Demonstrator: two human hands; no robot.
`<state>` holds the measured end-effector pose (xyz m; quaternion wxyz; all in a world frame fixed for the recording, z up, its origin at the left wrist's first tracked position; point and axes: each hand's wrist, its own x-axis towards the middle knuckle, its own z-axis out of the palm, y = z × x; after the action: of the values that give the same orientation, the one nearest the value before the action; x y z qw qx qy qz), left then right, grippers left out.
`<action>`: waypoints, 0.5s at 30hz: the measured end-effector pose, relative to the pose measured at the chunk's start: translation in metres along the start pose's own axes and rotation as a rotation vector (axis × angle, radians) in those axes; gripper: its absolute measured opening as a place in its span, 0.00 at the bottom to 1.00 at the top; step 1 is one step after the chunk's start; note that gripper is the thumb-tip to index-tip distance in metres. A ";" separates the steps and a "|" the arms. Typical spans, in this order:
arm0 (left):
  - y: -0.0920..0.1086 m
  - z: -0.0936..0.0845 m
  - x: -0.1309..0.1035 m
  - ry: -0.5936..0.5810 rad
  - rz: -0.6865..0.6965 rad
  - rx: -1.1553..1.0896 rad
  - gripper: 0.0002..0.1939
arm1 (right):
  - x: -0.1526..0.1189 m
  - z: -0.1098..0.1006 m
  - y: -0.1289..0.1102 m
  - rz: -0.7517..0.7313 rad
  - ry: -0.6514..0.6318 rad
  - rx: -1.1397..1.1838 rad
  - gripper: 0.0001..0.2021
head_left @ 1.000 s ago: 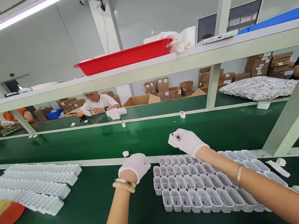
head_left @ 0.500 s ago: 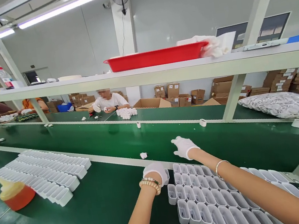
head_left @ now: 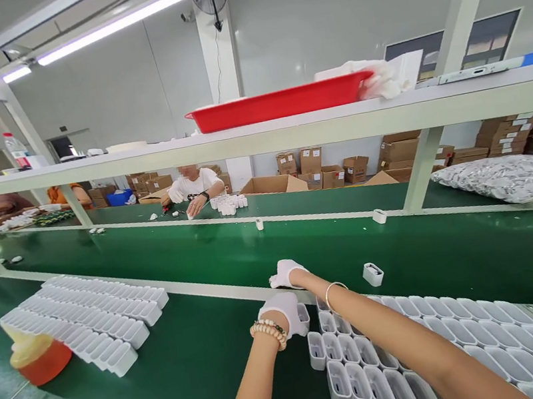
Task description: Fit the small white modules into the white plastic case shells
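Note:
Both hands wear white gloves. My left hand is closed on a white cup beside the left end of the cup rows on the green table. Just above it, my right hand is at the near edge of the green belt, its fingers pinched together at a small white piece that they mostly hide. My right forearm crosses over the rows. To the right on the belt lies a white cup with something dark inside.
More white cup rows lie at left by an orange-and-yellow container. A shelf with a red tray spans above the belt. Small cups rest farther back. A co-worker sits opposite.
My right hand has moved left and come to the small white piece. A cup now shows on the belt, right of where that hand was. Small cups on the belt appear farther right.

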<state>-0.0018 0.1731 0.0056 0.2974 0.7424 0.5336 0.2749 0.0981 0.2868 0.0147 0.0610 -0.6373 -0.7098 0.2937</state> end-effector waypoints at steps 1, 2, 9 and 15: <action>0.002 -0.002 0.000 0.009 0.003 0.009 0.12 | -0.004 -0.004 0.003 -0.010 0.009 0.052 0.11; 0.005 -0.004 0.001 0.023 0.008 0.019 0.12 | -0.009 -0.009 0.007 -0.026 0.018 0.110 0.10; 0.045 -0.028 0.014 0.135 0.109 0.050 0.07 | -0.087 -0.068 0.066 -0.234 0.145 0.586 0.15; 0.089 -0.043 -0.018 0.139 0.382 0.072 0.11 | -0.197 -0.071 0.097 -0.343 0.320 0.798 0.27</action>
<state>0.0180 0.1398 0.0987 0.1756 0.8196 0.4119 0.3575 0.2507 0.1266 0.0815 0.4581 -0.4749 -0.6181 0.4272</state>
